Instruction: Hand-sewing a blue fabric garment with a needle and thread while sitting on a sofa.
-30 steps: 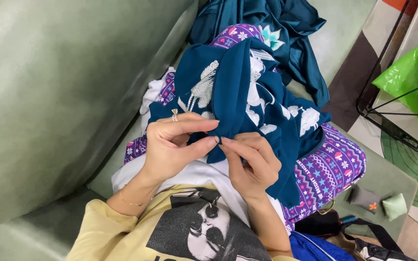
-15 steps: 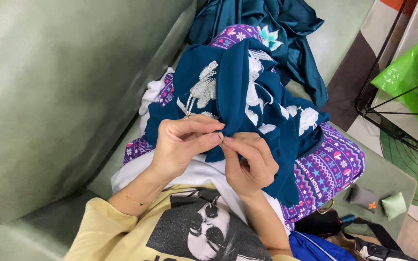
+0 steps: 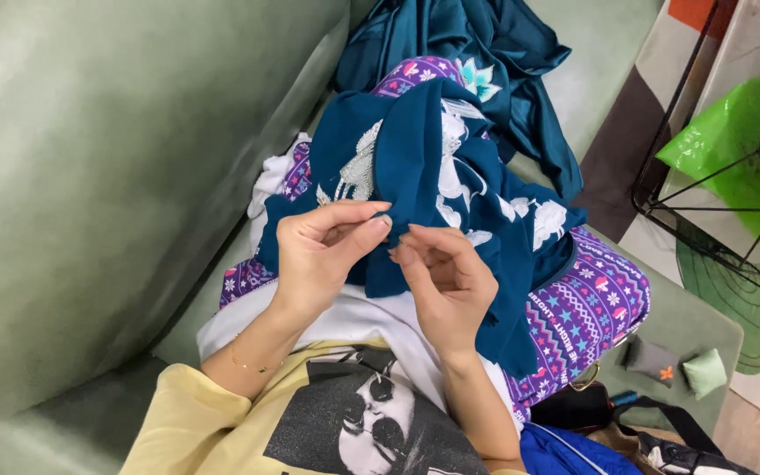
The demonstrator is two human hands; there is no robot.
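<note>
Teal embroidered cloth (image 3: 415, 167) stays pinched by both hands, left (image 3: 323, 255) and right (image 3: 446, 286), fingertips now slightly apart.

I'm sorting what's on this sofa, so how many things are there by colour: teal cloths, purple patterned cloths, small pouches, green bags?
Teal cloths: 2 (held cloth, far cloth)
Purple patterned cloth: 1
Small pouches: 2 (grey pouch, green pouch)
Green bag: 1
Total: 6

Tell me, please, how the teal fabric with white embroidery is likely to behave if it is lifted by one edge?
The teal fabric would probably hang limp: it lies in soft folds over the lap. It looks light, since the left hand and right hand pinch its edge with fingertips alone. The embroidered patches may drape more stiffly.
</note>
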